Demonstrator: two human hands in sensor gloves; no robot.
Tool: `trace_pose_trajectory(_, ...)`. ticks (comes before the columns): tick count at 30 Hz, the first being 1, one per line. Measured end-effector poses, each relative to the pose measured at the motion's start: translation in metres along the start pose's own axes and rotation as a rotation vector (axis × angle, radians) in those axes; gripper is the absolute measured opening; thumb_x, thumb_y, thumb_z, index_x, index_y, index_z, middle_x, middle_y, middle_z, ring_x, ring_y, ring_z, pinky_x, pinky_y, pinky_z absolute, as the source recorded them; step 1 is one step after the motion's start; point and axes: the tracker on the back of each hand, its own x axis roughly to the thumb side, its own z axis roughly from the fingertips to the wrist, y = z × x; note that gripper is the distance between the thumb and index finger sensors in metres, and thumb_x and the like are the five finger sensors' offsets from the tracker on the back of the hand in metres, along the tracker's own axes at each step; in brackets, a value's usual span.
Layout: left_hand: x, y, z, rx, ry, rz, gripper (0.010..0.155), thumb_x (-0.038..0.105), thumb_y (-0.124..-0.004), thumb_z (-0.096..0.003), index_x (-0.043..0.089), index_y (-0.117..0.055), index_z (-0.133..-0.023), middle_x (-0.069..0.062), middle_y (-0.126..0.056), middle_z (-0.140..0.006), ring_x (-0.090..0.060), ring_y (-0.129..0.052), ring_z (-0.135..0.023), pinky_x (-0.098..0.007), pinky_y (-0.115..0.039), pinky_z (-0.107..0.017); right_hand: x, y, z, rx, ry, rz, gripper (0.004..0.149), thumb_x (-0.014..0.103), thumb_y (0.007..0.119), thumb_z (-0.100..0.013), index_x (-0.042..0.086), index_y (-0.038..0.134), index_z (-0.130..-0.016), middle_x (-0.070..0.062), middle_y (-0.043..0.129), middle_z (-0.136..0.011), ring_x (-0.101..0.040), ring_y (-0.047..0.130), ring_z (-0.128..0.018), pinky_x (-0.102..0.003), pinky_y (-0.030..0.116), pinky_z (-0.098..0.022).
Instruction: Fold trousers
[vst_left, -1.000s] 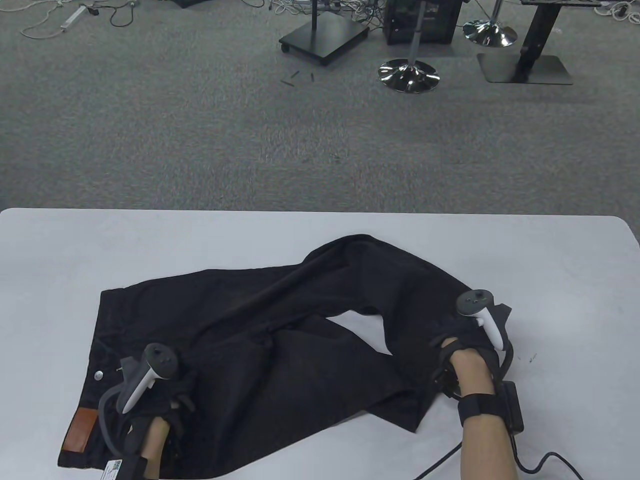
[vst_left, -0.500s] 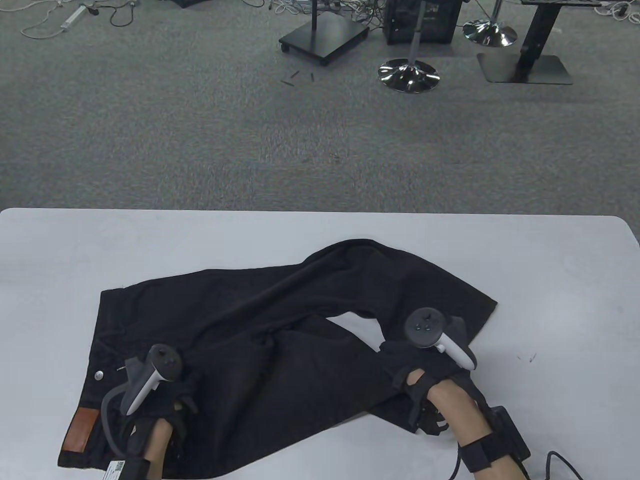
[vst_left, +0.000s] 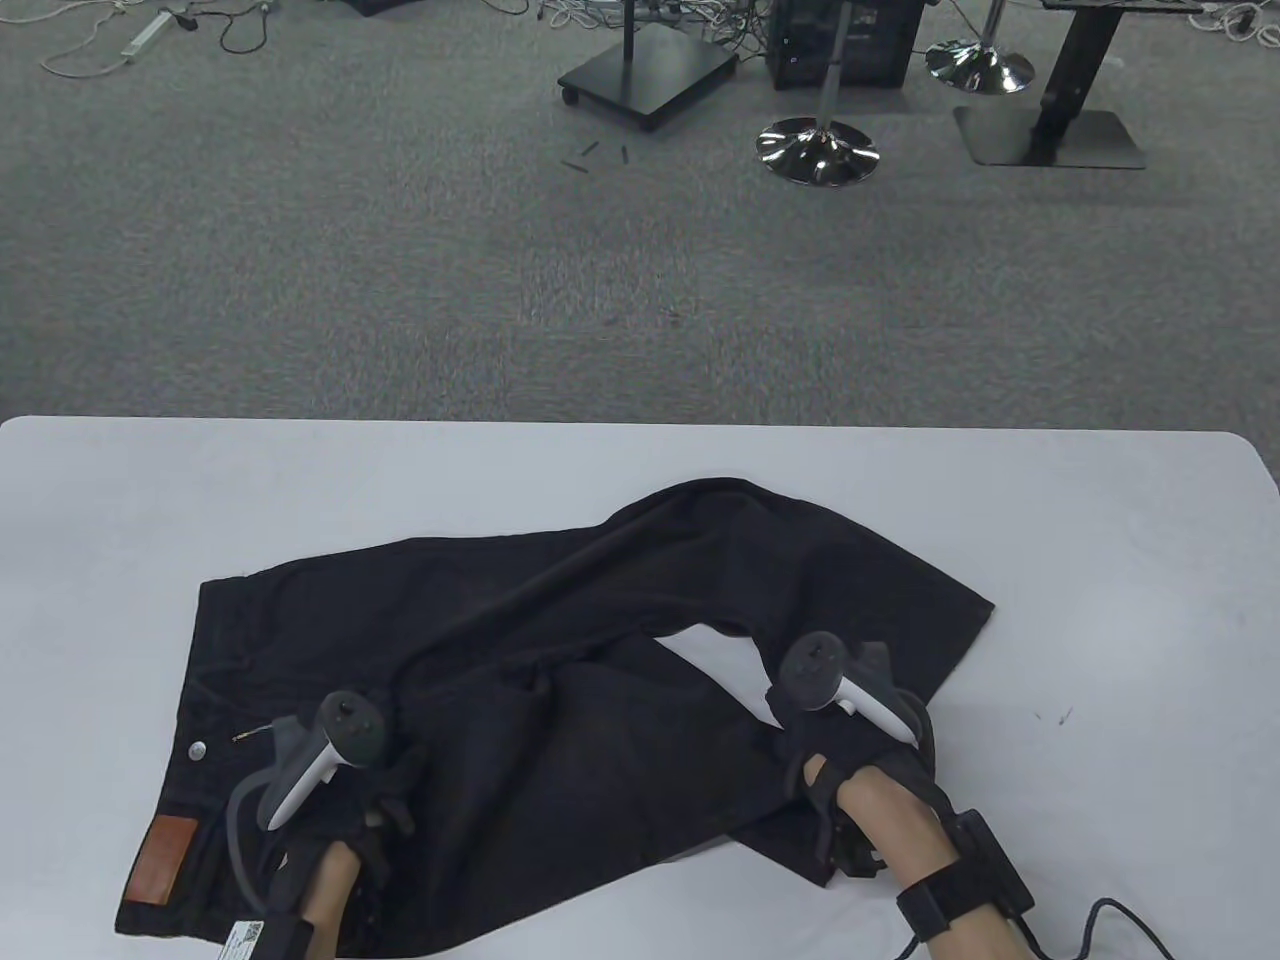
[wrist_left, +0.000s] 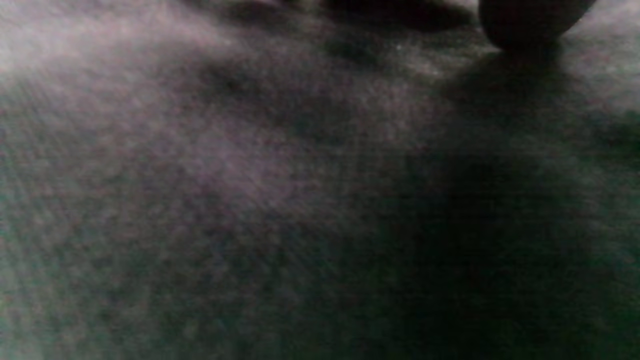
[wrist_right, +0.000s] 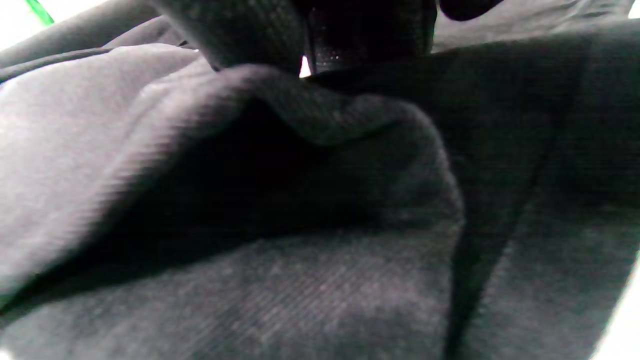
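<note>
Beyond the white table's (vst_left: 1100, 500) far edge lies grey carpet (vst_left: 350, 280), with cables (vst_left: 150, 30) far left and black stand bases (vst_left: 650, 75) and chrome stool bases (vst_left: 817, 150) far right.

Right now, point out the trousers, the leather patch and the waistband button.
trousers (vst_left: 560, 620), table view, upper leg fabric.
leather patch (vst_left: 160, 858), table view, its brown centre.
waistband button (vst_left: 197, 750), table view, the silver face.

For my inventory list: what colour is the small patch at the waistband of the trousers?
The patch is brown, on black trousers; the table view shows it best.
</note>
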Motion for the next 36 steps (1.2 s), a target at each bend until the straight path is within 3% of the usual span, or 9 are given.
trace_pose_trajectory(6,-0.001,-0.001,-0.003,-0.011,0.032,-0.019,0.082,0.072,-0.06,-0.0536,0.041,-0.019,-0.118,0.014,-0.011,-0.124,-0.027,-0.011,-0.122,-0.066,-0.03,-0.085,-0.003,0.006,0.008,-0.008,0.023,0.076,0.057,0.025,0.085,-0.054,0.021,0.06,-0.105,-0.009,0.079,-0.092,-0.037,0.075,-0.086,-0.063,0.053,-0.07)
trace_pose_trajectory(13,-0.001,-0.001,-0.003,-0.012,0.032,-0.025,0.082,0.072,-0.06,-0.0538,0.041,-0.019,-0.118,0.014,-0.01,-0.124,-0.027,-0.011,-0.122,-0.066,-0.03,-0.085,-0.009,0.003,0.017,-0.049,-0.034,0.023,0.055,0.022,0.088,-0.052,0.021,0.066,-0.102,-0.009,0.085,-0.083,-0.036,0.083,-0.076,-0.063,0.059,-0.066)
trace_pose_trajectory(16,-0.004,0.0,-0.005,-0.014,0.036,-0.02,0.082,0.072,-0.06,-0.054,0.041,-0.019,-0.118,0.014,-0.01,-0.124,-0.027,-0.008,-0.122,-0.066,-0.029,-0.085,-0.02,-0.02,0.032,-0.14,-0.04,-0.037,0.055,0.022,0.088,-0.052,0.021,0.066,-0.102,-0.009,0.086,-0.081,-0.036,0.084,-0.075,-0.063,0.059,-0.066)
trace_pose_trajectory(19,-0.011,0.001,-0.006,-0.018,0.042,0.018,0.081,0.072,-0.06,-0.0542,0.042,-0.019,-0.118,0.015,-0.01,-0.124,-0.026,-0.007,-0.122,-0.066,-0.028,-0.085,-0.043,-0.057,0.054,-0.27,0.011,-0.095,0.055,0.021,0.087,-0.052,0.02,0.066,-0.103,-0.009,0.086,-0.082,-0.036,0.083,-0.075,-0.063,0.058,-0.066)
trace_pose_trajectory(23,-0.015,0.002,-0.007,-0.021,0.043,0.041,0.081,0.071,-0.06,-0.0545,0.042,-0.019,-0.118,0.015,-0.009,-0.124,-0.025,-0.006,-0.122,-0.066,-0.026,-0.085,-0.073,-0.103,0.088,-0.504,0.084,-0.198,0.052,0.02,0.086,-0.053,0.019,0.068,-0.102,-0.01,0.085,-0.082,-0.038,0.081,-0.076,-0.064,0.056,-0.066)
trace_pose_trajectory(25,-0.013,0.001,-0.008,-0.022,0.048,0.026,0.082,0.072,-0.06,-0.0543,0.041,-0.019,-0.118,0.015,-0.008,-0.124,-0.026,-0.006,-0.121,-0.066,-0.026,-0.085,-0.073,-0.107,0.1,-0.487,0.06,-0.189,0.051,0.021,0.085,-0.053,0.02,0.069,-0.101,-0.009,0.086,-0.082,-0.037,0.083,-0.075,-0.063,0.058,-0.066)
trace_pose_trajectory(30,-0.014,0.001,-0.007,-0.022,0.046,0.03,0.082,0.071,-0.06,-0.0544,0.041,-0.018,-0.118,0.015,-0.008,-0.124,-0.026,-0.005,-0.121,-0.066,-0.026,-0.085,-0.06,-0.09,0.104,-0.415,0.035,-0.053,0.048,0.023,0.084,-0.053,0.022,0.073,-0.1,-0.008,0.087,-0.083,-0.035,0.085,-0.076,-0.062,0.061,-0.066)
trace_pose_trajectory(33,-0.015,0.001,-0.008,-0.021,0.043,0.033,0.082,0.071,-0.06,-0.0543,0.041,-0.019,-0.118,0.015,-0.008,-0.124,-0.026,-0.006,-0.121,-0.066,-0.025,-0.085,-0.067,-0.078,0.094,-0.235,0.156,0.012,0.047,0.025,0.082,-0.054,0.021,0.073,-0.1,-0.008,0.088,-0.083,-0.036,0.085,-0.077,-0.062,0.061,-0.066)
trace_pose_trajectory(36,-0.014,0.001,-0.008,-0.025,0.045,0.029,0.082,0.071,-0.06,-0.0544,0.041,-0.018,-0.118,0.015,-0.008,-0.124,-0.026,-0.005,-0.121,-0.066,-0.025,-0.085,-0.073,-0.061,0.082,-0.015,0.025,-0.15,0.047,0.03,0.079,-0.056,0.021,0.071,-0.101,-0.007,0.087,-0.089,-0.037,0.085,-0.082,-0.062,0.062,-0.067)
